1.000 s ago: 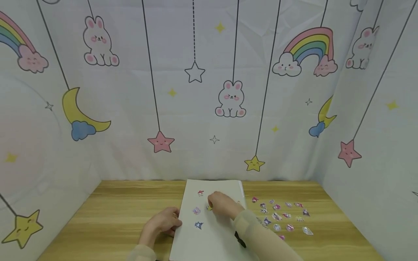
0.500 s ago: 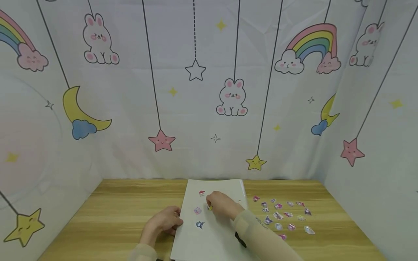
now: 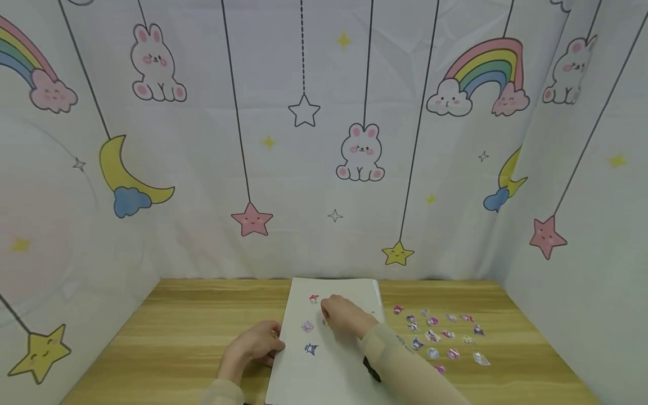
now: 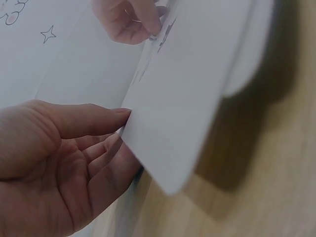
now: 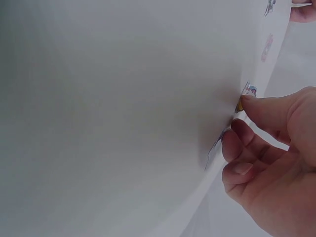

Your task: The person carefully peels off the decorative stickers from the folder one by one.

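A large white book (image 3: 324, 377) lies on the wooden table. My left hand (image 3: 255, 343) grips its left edge, thumb on top and fingers below, as the left wrist view shows at the page edge (image 4: 173, 123). Over the page, my right hand (image 3: 349, 318) pinches a small colourful sticker (image 5: 252, 90) against the paper, its thumb on the sticker and its other fingers curled. Another sticker (image 5: 213, 150) shows by those fingertips. Left of the right hand, a red-and-white sticker (image 3: 314, 299), a pinkish-purple one (image 3: 307, 326) and a dark blue one (image 3: 311, 349) form a column.
Several loose stickers (image 3: 448, 334) are spread on the table (image 3: 511, 371) right of the book, some partly behind the right sleeve (image 3: 405, 360). A white patterned curtain (image 3: 304, 242) closes off the back and both sides.
The right hand stays at the same sticker, which is now more covered by the fingers. The left hand keeps its grip on the book. The head view has shifted slightly.
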The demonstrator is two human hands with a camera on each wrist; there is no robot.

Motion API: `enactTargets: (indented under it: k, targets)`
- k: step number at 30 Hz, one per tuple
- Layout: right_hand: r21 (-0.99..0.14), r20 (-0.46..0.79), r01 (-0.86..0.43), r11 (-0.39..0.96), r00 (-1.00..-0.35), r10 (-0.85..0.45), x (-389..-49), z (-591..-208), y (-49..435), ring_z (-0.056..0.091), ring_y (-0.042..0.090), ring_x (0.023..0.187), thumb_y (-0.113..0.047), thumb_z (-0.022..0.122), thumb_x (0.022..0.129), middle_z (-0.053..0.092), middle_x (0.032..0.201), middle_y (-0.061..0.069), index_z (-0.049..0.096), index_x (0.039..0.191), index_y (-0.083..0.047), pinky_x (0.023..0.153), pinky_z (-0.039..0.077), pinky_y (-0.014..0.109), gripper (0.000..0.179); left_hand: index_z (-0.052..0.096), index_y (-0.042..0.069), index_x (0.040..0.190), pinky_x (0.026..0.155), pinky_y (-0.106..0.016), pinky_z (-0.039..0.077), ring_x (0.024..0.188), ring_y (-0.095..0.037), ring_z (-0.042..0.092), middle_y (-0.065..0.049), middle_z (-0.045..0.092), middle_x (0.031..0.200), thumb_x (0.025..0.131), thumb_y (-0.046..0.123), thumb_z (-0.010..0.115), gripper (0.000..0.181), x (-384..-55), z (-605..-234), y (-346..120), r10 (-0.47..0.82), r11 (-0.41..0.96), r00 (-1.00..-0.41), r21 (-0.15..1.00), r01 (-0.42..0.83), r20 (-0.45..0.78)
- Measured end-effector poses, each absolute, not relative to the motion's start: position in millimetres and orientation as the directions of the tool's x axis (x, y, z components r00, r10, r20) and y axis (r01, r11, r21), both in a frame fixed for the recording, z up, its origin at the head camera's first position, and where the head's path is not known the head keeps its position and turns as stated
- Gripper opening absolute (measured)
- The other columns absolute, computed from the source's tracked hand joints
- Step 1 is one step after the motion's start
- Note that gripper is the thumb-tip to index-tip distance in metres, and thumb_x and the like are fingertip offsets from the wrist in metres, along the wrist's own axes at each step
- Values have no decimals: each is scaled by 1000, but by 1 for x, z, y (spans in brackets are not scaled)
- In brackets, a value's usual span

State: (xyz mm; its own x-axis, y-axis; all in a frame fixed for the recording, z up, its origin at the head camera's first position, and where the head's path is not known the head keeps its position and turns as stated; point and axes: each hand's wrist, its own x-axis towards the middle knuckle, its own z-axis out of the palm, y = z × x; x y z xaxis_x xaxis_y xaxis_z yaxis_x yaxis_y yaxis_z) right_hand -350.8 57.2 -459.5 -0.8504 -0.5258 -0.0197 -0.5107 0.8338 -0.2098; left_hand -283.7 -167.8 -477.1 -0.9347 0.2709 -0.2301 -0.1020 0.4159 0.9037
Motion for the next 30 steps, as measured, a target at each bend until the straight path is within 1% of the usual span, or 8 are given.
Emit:
enactTargets:
  k: [4, 11, 19, 26, 30]
  targets:
    - [-197, -1, -524, 829, -845, -534, -350, -460, 59, 44, 13, 68, -4, 64, 91, 47, 71, -3, 52, 78, -13, 64, 42, 27, 20, 51, -10, 113, 62, -37, 57, 72, -23, 61, -11, 61, 84, 88, -7, 58, 26, -283, -478, -166, 273, 406, -936, 908, -99, -224]
    - [-188, -14, -520, 833, -847, -532, -350, -455, 61, 45, 13, 68, -5, 62, 93, 48, 72, -3, 55, 82, -11, 66, 44, 29, 14, 51, -9, 111, 62, -37, 56, 72, -23, 61, -11, 61, 84, 88, -7, 58, 24, -284, -477, -165, 276, 412, -935, 906, -93, -221]
    - [-260, -62, -493, 830, -849, -524, -351, -445, 70, 49, 12, 70, -10, 61, 96, 51, 75, -4, 56, 89, -14, 66, 45, 25, 9, 51, -9, 111, 61, -36, 56, 71, -21, 60, -10, 60, 83, 88, -7, 59, 24, -284, -477, -166, 280, 424, -934, 902, -86, -221]
    - [-247, 3, -554, 795, -821, -571, -353, -429, 91, 47, 11, 66, -7, 61, 96, 51, 72, -5, 56, 89, -11, 60, 43, 24, 9, 52, -8, 111, 61, -36, 56, 70, -21, 60, -10, 60, 83, 88, -7, 58, 23, -283, -478, -166, 282, 419, -932, 903, -93, -227]
    - [-240, 33, -573, 784, -812, -583, -358, -416, 114, 46, 12, 67, -5, 59, 97, 50, 73, -4, 55, 88, -10, 60, 43, 27, 11, 52, -8, 111, 61, -36, 56, 71, -22, 60, -10, 60, 83, 88, -7, 58, 24, -284, -479, -167, 275, 422, -933, 901, -100, -233]
